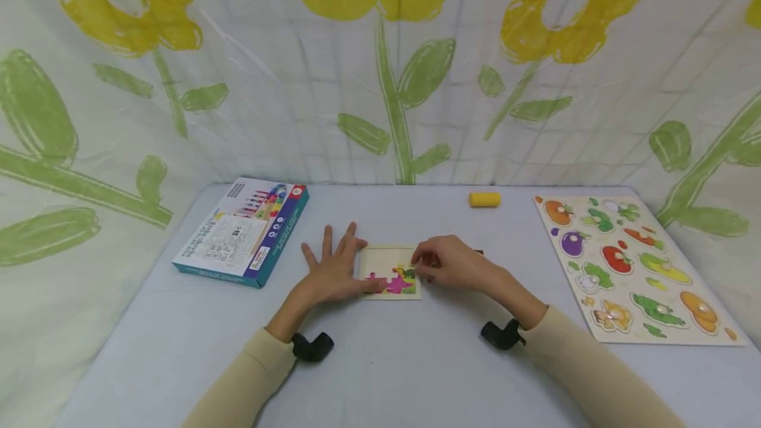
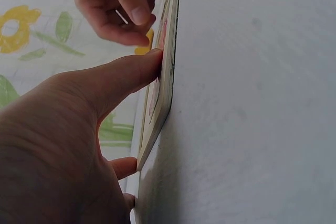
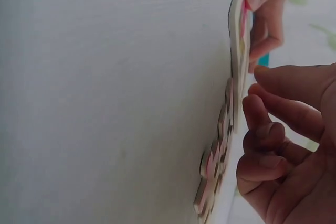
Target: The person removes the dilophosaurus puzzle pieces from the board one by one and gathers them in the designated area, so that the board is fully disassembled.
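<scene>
A small square jigsaw board (image 1: 386, 254) with a pale wooden frame lies on the table. Pink, yellow and green pieces (image 1: 397, 283) fill its lower part. My left hand (image 1: 333, 274) is spread at the board's left side, its thumb resting on the lower pieces. Over the right edge of the board is my right hand (image 1: 454, 263), fingers bent and thumb near the index fingertip. In the right wrist view a small gap shows between those tips, with nothing visible in it. Loose jigsaw pieces (image 3: 212, 163) lie beside the board, mostly hidden under the right hand in the head view.
At the left lies a flat white and teal box (image 1: 238, 233). A yellow cylinder (image 1: 484, 199) lies near the back edge. On the right is a large vegetable peg puzzle (image 1: 639, 266). A flower-printed curtain (image 1: 267, 84) hangs behind the table.
</scene>
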`<control>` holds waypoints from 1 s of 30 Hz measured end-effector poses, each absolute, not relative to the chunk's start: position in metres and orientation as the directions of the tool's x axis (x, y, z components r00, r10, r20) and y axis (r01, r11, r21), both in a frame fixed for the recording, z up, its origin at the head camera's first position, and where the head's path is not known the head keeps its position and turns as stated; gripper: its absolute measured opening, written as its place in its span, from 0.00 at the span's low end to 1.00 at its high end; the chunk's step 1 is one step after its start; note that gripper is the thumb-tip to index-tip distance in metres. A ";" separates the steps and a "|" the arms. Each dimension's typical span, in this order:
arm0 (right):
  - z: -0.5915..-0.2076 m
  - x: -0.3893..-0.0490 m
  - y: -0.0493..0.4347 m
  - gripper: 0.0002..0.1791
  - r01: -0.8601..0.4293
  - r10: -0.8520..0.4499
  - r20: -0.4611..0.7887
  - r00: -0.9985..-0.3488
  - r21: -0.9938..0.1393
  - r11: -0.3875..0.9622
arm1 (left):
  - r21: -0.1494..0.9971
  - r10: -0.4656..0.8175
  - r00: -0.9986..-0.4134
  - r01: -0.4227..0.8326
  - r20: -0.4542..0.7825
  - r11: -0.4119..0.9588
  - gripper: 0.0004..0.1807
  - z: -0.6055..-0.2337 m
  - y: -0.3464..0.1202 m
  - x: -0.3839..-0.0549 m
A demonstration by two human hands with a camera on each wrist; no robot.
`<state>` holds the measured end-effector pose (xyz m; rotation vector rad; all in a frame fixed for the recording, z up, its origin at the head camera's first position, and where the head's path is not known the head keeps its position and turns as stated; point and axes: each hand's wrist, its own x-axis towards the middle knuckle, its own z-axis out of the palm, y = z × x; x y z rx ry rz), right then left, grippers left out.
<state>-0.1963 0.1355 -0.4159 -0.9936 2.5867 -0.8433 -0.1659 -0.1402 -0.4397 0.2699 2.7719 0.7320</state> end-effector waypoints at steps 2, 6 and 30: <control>-0.416 -0.197 0.131 0.07 -0.539 -0.675 -0.022 -0.738 -0.582 0.609 | 0.507 0.244 -0.949 0.112 -0.202 0.855 0.54 -0.440 -0.140 -0.166; -0.415 -0.199 0.127 0.09 -0.536 -0.667 -0.031 -0.744 -0.568 0.624 | 0.501 0.243 -0.949 0.113 -0.202 0.858 0.54 -0.439 -0.138 -0.167; -0.415 -0.204 0.120 0.09 -0.365 -0.585 -0.163 -0.794 -0.642 0.674 | 0.500 0.135 -0.982 0.052 -0.132 0.865 0.55 -0.440 -0.115 -0.153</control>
